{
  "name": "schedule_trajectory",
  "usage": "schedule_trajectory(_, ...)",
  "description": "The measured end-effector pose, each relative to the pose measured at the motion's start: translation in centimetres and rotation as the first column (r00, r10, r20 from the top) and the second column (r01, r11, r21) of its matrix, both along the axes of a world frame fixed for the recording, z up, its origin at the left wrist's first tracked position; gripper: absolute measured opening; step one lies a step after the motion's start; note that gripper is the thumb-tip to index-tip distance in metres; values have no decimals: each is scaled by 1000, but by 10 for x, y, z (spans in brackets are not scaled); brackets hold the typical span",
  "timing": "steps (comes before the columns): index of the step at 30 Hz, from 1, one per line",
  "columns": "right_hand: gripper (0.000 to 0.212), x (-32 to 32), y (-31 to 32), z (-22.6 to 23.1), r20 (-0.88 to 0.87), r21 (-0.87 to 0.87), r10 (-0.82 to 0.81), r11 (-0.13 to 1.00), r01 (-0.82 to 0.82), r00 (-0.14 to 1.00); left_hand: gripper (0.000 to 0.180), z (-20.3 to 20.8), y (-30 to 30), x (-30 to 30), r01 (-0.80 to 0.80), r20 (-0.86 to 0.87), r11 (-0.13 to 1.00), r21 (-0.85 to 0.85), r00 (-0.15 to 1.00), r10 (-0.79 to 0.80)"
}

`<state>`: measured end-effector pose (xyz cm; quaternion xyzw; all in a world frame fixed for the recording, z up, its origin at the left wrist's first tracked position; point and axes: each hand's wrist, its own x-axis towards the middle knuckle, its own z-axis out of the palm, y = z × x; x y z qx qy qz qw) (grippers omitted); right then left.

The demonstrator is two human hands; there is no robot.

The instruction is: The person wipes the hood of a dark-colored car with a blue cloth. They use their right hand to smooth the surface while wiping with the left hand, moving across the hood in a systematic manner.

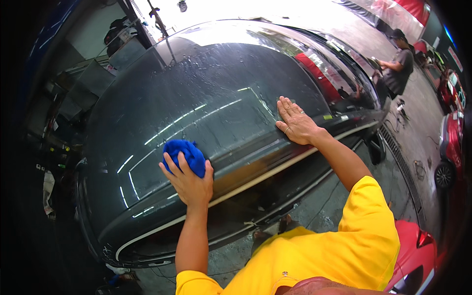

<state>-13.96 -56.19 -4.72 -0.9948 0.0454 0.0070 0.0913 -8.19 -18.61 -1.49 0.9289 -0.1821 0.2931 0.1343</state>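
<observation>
A dark, glossy car roof (216, 98) spreads in front of me, wet in streaks and beads toward its far side. My left hand (188, 182) is closed round a bunched blue cloth (185, 153), pressing it on the roof near its close edge. Farther right, my right hand (296, 124) lies flat on the roof with fingers stretched out and close together. A thin, pale greenish edge shows beside its fingertips; what it belongs to is mostly hidden under the hand. Below both hands, a pale strip (275, 169) runs along the door opening.
The windshield (334, 78) slopes away at the right. A person (398, 64) in dark clothing stands beyond it. Red cars (451, 142) are parked at the far right, and another red car (410, 255) is behind me. Shelves with boxes (86, 81) line the left. A floor drain grate (400, 167) runs alongside.
</observation>
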Motion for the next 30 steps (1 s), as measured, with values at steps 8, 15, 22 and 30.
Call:
schedule_trajectory(8,82,250,-50,32,-45,117,-178,976,182,983,83,3,3,2,53,-20,999,-6,998,-53)
schedule_trajectory(15,81,328,-63,25,-13,80,-296,952,296,955,83,7,4,8,91,14,996,-25,996,-91)
schedule_trajectory(22,79,201,-34,16,22,20,-77,997,77,997,78,8,-4,8,30,12,999,-43,999,-30)
schedule_trajectory(30,69,54,-12,10,48,-17,145,989,-144,988,79,11,-2,0,-11,-6,999,-48,1000,11)
